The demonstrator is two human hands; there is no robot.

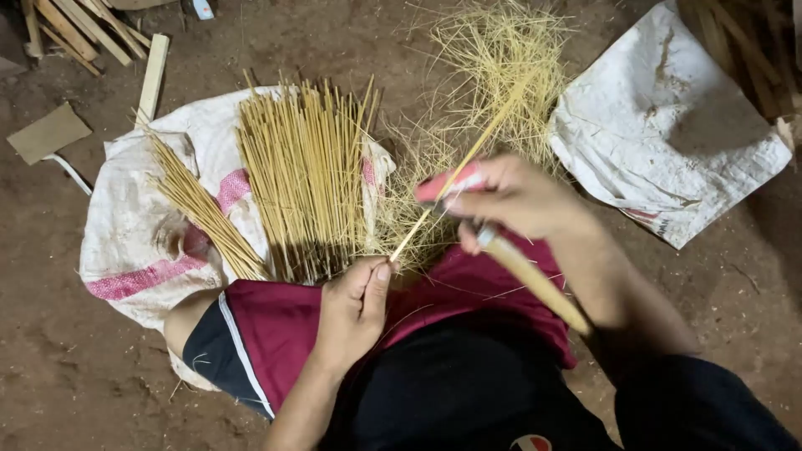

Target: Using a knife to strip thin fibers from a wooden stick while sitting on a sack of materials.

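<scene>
My left hand [355, 305] pinches the near end of a thin bamboo stick [468, 159] that slants up and to the right. My right hand [510, 200] grips a knife with a pale wooden handle [535, 280]; its blade lies against the stick under my red-wrapped forefinger. Both hands work above my knee, which is covered by a maroon cloth [284, 321]. A pile of fine yellow shavings [501, 67] lies just beyond the hands.
Finished sticks [305, 175] lie in a fan on a white sack [125, 225], with a smaller bundle [200, 209] to their left. Another white sack [668, 125] lies at the right. Wood offcuts [83, 33] and a cardboard scrap [48, 132] lie on the dirt floor.
</scene>
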